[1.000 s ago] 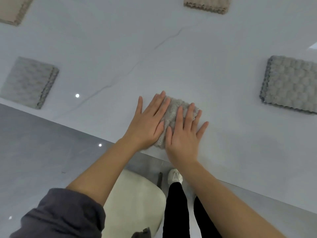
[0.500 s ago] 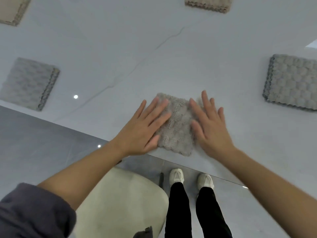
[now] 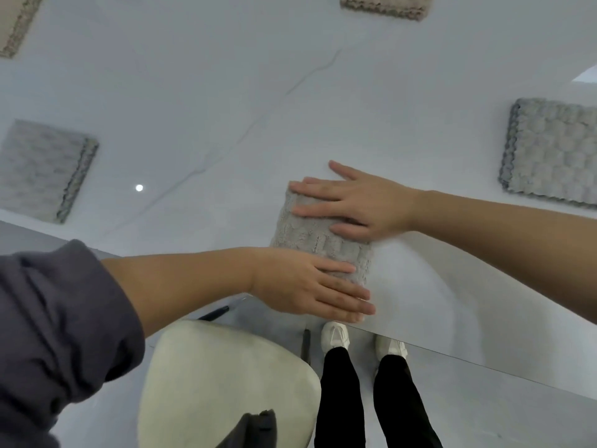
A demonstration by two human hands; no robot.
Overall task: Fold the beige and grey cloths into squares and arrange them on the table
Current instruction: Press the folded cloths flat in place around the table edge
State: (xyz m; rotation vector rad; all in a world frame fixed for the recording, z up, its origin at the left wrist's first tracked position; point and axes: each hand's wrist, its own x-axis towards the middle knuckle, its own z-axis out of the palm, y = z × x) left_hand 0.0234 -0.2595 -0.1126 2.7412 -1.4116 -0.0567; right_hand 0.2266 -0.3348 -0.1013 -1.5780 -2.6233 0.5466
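Observation:
A folded grey textured cloth (image 3: 315,236) lies near the front edge of the white table (image 3: 226,101). My right hand (image 3: 358,202) lies flat across its far part, fingers straight and pointing left. My left hand (image 3: 310,286) lies flat along its near edge, fingers straight and pointing right, partly over the table edge. Folded grey cloths rest at the left (image 3: 42,169) and at the right (image 3: 552,153). A beige cloth (image 3: 386,6) sits at the far middle, and another beige cloth (image 3: 16,22) sits at the far left corner.
The table's front edge runs diagonally from left to lower right. Below it stands a cream chair seat (image 3: 223,379). My legs in black trousers and white shoes (image 3: 336,337) stand on the grey floor beside the chair.
Both hands turned from pointing forward, side by side, to lying crosswise: the right moved to the cloth's far part, the left to its near edge. The cloth stays folded in place.

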